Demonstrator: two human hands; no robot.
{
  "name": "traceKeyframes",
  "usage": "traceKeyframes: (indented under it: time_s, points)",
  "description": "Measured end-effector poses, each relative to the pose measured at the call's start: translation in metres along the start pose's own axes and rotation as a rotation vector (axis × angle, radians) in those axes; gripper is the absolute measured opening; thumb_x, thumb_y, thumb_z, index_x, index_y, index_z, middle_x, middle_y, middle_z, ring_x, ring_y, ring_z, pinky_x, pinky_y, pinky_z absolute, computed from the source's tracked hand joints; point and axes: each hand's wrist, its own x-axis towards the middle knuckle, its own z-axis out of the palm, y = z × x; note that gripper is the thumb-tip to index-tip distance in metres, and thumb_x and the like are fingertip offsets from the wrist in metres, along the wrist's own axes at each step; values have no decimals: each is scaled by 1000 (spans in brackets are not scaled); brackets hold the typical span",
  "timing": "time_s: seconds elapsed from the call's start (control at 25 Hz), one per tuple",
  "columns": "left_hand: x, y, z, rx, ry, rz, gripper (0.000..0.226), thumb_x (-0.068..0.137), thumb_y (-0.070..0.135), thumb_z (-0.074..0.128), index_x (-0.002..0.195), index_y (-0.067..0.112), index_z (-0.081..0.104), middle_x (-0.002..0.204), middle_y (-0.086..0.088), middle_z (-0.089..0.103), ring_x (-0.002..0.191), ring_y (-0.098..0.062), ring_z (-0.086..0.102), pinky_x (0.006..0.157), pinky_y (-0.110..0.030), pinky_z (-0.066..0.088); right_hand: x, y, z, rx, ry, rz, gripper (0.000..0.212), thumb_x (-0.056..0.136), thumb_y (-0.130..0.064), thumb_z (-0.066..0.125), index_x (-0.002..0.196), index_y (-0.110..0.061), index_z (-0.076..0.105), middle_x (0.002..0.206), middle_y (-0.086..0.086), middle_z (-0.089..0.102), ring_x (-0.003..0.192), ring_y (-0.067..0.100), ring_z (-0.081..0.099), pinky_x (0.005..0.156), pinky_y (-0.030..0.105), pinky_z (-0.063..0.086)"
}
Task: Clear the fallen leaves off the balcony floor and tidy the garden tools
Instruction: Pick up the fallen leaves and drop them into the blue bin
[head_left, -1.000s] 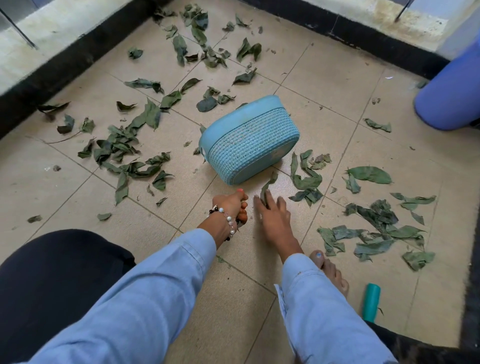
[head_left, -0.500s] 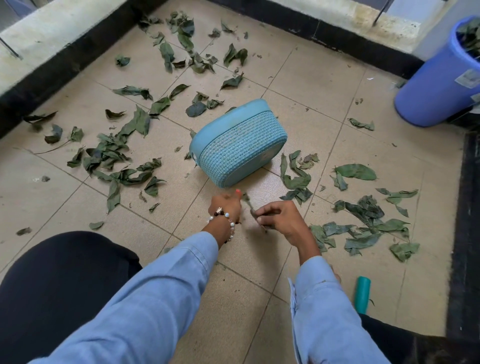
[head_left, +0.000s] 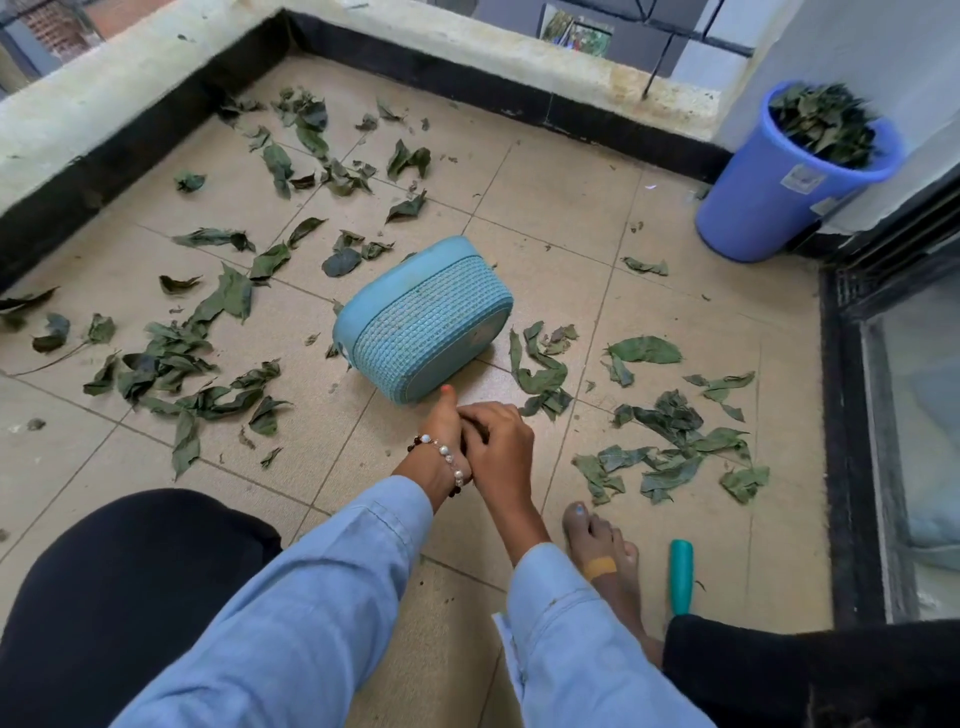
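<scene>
A person crouches on a tiled balcony floor (head_left: 545, 218), both hands meeting low at centre, just short of a basket (head_left: 423, 319) tipped on its side. The left hand (head_left: 444, 423) is curled with the thumb up, its tip touching the basket's near wall; the right hand (head_left: 498, 441) folds over it, fingers bent inward. Whether either holds leaf scraps cannot be told, as the palms are hidden. The basket lies at 12 o'clock from the hands, its long axis running from 10 to 4 o'clock. It is moulded turquoise plastic, oval, with a woven-look ribbed wall and a smooth rim. Wilted leaves (head_left: 176, 364) spread in a thick drift at 9 o'clock, well apart from the hands, so the left hand is the nearer. A closer cluster (head_left: 540, 374) sits at 2 o'clock, near the right hand, and a bigger scatter (head_left: 675, 447) lies at 3 o'clock. The leaves look limp, curled and light, likely to slip from a loose scoop. A bucket (head_left: 779, 171) of smooth violet-blue plastic stands far off at 1 o'clock, heaped with leaves. A tool handle (head_left: 680, 577), teal and rounded, lies by a bare foot (head_left: 597, 545) at 5 o'clock. Most of the floor remains to be cleared.
</scene>
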Motion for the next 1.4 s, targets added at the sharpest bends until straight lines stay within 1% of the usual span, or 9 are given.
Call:
traceKeyframes:
  time_s: [0.12, 0.32, 0.48, 0.64, 0.88, 1.0, 1.12, 1.2, 1.4]
  points:
    - [10, -3, 2, 13, 118, 21, 63, 94, 56, 44, 116, -1, 60, 102, -14, 71, 85, -25, 69, 69, -32, 55, 0, 8, -13, -71, -77, -46, 20, 89, -24, 54, 91, -20, 74, 88, -15, 68, 100, 13, 51, 86, 35, 37]
    - [15, 1, 12, 38, 118, 136, 42, 96, 45, 52, 70, 12, 48, 48, 0, 44, 26, -8, 32, 32, -10, 26, 31, 23, -36, 669, 160, 576, 37, 99, -33, 46, 94, -6, 70, 87, 7, 73, 88, 19, 68, 73, 24, 47]
    - [18, 1, 11, 68, 163, 128, 46, 96, 43, 53, 62, 17, 37, 53, 0, 36, 25, -7, 23, 33, -7, 20, 62, 95, -48, -109, 67, 712, 21, 89, -18, 64, 105, -6, 68, 112, 16, 66, 110, 32, 57, 85, 30, 44]
    - [23, 1, 10, 47, 225, 132, 44, 95, 43, 53, 63, 16, 39, 53, 0, 38, 26, -7, 23, 33, -9, 20, 74, 130, -27, -447, -253, 344, 46, 91, -28, 60, 134, -13, 53, 142, 19, 42, 131, 35, 35, 103, 36, 34]
    - [32, 1, 11, 77, 271, 162, 43, 95, 45, 51, 66, 13, 46, 55, -3, 46, 30, -11, 31, 35, -11, 26, 59, 132, -3, -690, -218, 82, 27, 84, 10, 48, 102, 6, 67, 106, 22, 63, 106, 33, 52, 76, 36, 45]
    - [35, -2, 9, 133, 262, 151, 45, 95, 47, 51, 72, 9, 55, 60, -5, 52, 36, -13, 37, 36, -13, 29, 71, 134, -15, -437, -165, 318, 22, 83, 5, 60, 97, -4, 74, 94, 15, 71, 91, 27, 64, 79, 30, 51]
    - [36, -5, 11, 175, 276, 171, 47, 94, 49, 51, 87, 4, 64, 64, -4, 55, 38, -15, 42, 38, -17, 34, 80, 103, -30, 382, -42, 710, 21, 76, 10, 70, 87, -8, 72, 90, 12, 71, 83, 23, 69, 78, 32, 58]
    - [34, -5, 15, 207, 282, 217, 48, 93, 51, 51, 84, 6, 66, 64, -5, 57, 42, -18, 47, 43, -22, 38, 84, 76, -39, 744, -103, 707, 23, 73, 17, 68, 85, -3, 68, 84, 14, 71, 75, 23, 70, 73, 32, 60]
    - [30, -8, 30, 93, 69, 198, 70, 70, 66, 63, 98, 2, 68, 88, -18, 71, 72, -32, 70, 65, -42, 59, 60, 29, -47, 350, -287, 343, 17, 76, 9, 69, 89, -1, 73, 77, 3, 72, 65, 3, 64, 69, 17, 53]
